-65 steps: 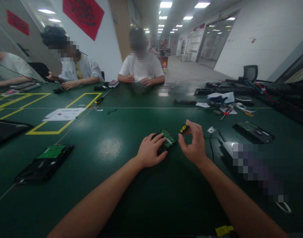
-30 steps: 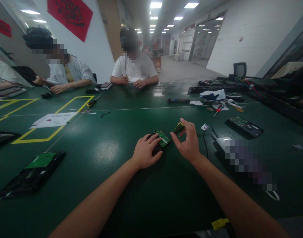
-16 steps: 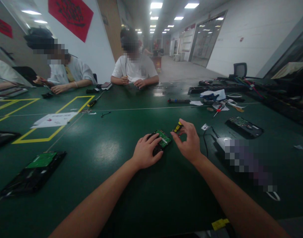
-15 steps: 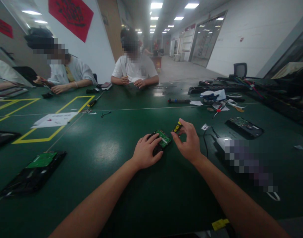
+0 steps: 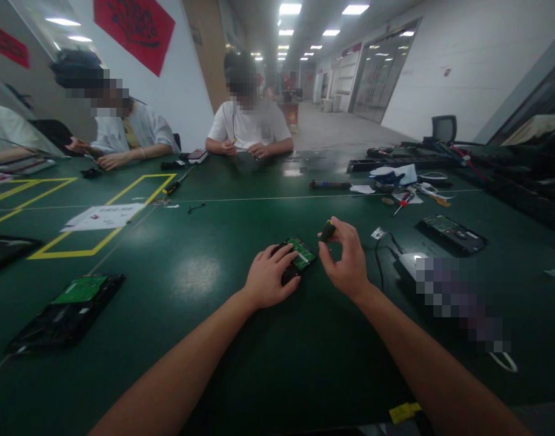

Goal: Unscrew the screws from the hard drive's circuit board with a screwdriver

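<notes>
An opened black device with a green circuit board lies on the green table. My left hand rests over its left side, fingers across the top and thumb along the near edge, holding it against the table. Just to the right, my right hand pinches the short black-and-yellow handle of a screwdriver between thumb and fingers. The handle stands tilted beside the board's right edge. I cannot make out the screwdriver's shaft or where its tip is.
Similar opened devices lie at left and at right. Near my right forearm is a partly blurred long object with a cable. Another screwdriver, paper sheets and a red-handled screwdriver lie farther off. Several people sit across the table.
The screwdriver handle has turned in my right fingers: its yellow side faced me before, and now mostly its dark side shows. My left hand stays on the device.
</notes>
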`<state>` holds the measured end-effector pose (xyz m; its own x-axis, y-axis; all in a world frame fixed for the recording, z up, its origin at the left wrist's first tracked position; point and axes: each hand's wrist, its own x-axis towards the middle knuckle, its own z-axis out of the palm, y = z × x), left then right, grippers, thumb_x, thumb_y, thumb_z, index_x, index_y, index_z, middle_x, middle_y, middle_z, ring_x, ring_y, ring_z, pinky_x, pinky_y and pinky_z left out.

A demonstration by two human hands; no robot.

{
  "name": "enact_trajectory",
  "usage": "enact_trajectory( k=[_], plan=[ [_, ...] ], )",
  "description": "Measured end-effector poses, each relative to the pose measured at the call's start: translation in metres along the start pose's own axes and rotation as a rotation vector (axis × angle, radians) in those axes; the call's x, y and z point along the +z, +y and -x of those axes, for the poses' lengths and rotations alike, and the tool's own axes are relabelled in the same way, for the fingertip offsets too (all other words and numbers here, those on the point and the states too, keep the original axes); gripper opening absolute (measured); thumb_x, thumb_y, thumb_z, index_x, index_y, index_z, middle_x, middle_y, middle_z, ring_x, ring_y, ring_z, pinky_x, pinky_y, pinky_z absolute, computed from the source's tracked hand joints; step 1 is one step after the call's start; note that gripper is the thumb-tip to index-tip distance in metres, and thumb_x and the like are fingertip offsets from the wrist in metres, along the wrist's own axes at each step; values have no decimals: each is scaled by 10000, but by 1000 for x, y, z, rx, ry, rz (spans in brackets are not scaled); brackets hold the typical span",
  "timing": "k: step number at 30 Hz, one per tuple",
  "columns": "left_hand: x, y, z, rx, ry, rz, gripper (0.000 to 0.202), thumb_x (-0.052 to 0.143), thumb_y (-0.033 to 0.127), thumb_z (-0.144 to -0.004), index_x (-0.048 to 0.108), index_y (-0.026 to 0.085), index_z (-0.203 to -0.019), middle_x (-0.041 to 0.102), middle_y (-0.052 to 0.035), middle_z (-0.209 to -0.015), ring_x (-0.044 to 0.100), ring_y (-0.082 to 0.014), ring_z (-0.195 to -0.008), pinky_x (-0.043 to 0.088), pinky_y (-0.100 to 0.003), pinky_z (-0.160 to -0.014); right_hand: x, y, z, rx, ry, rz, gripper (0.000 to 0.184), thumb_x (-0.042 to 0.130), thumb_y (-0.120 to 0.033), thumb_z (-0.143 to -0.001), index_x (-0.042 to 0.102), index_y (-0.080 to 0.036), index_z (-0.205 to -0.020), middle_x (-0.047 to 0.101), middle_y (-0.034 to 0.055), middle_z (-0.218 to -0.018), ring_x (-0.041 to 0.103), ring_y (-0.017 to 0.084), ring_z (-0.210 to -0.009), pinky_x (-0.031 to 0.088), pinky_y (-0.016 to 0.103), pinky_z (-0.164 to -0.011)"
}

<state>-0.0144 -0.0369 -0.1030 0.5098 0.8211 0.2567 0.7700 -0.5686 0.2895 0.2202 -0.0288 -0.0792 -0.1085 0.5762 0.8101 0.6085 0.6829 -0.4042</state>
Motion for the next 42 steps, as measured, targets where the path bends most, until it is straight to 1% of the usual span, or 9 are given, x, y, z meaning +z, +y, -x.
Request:
enact_trajectory(
  k=[5, 9, 13, 18, 22, 26, 31, 38, 42],
  plan=[
    [-1, -1, 0, 5, -1, -1, 663, 576, 569, -907, 511, 291, -1505, 465, -44, -1617, 385, -391, -1468, 374, -601, -1152, 0, 0, 0, 7, 18, 33, 692, 684, -219, -922, 378, -315, -1535, 538, 123, -1344, 634, 267, -1039, 644, 488, -816],
    [-2, 0, 0, 6, -2, 6, 663, 577, 566, -907, 511, 289, -1505, 462, -43, -1619, 383, -388, -1471, 373, -603, -1153, -1, -1, -1, -2, -5, 2, 685, 627, -175, -943, 352, -320, -1554, 517, 128, -1379, 632, 257, -1061, 635, 480, -855],
    [-2, 0, 0, 4, -6, 7, 668, 580, 572, -904, 510, 293, -1507, 462, -48, -1618, 379, -392, -1472, 370, -611, -1149, -2, -2, -1, 6, 14, 45, 691, 661, -193, -926, 374, -329, -1541, 540, 109, -1293, 627, 249, -1013, 635, 465, -815],
    [-2, 1, -1, 2, -11, 0, 667, 563, 572, -914, 507, 278, -1510, 456, -46, -1623, 378, -391, -1471, 365, -615, -1153, -5, -4, -3, 6, -7, 19, 677, 619, -164, -938, 374, -331, -1547, 515, 114, -1336, 626, 240, -1013, 628, 475, -843],
    [-2, 1, -1, -5, -18, 3, 671, 571, 574, -908, 503, 297, -1515, 459, -42, -1622, 380, -395, -1470, 370, -612, -1148, -5, -4, -3, 2, 10, 58, 661, 645, -194, -936, 396, -335, -1531, 546, 104, -1286, 635, 233, -945, 636, 477, -802],
    [-1, 0, -1, 0, -15, 2, 673, 567, 576, -911, 493, 302, -1521, 454, -46, -1624, 381, -398, -1471, 366, -617, -1151, -3, -2, -2, -8, 23, 62, 684, 681, -220, -923, 388, -323, -1532, 557, 114, -1303, 636, 266, -1027, 646, 476, -794],
    [-1, 0, 0, 0, -10, 0, 662, 554, 581, -917, 506, 290, -1510, 458, -42, -1622, 382, -397, -1469, 374, -610, -1149, -1, -1, -1, 5, -3, -15, 699, 604, -169, -949, 333, -315, -1576, 524, 134, -1391, 637, 275, -1111, 628, 515, -921],
    [-3, 0, 0, 4, -20, -13, 678, 550, 587, -917, 500, 274, -1517, 458, -50, -1622, 386, -399, -1465, 370, -618, -1149, -4, -4, -3, 3, 15, 43, 686, 673, -189, -932, 404, -350, -1542, 539, 98, -1287, 634, 231, -973, 642, 452, -805],
    [-1, 0, 0, -6, -15, -24, 669, 542, 587, -921, 505, 277, -1513, 449, -34, -1629, 382, -398, -1469, 371, -612, -1153, -5, -6, -3, -5, -4, 24, 695, 632, -166, -949, 369, -348, -1567, 529, 108, -1331, 623, 242, -1038, 634, 457, -842]
  ],
)
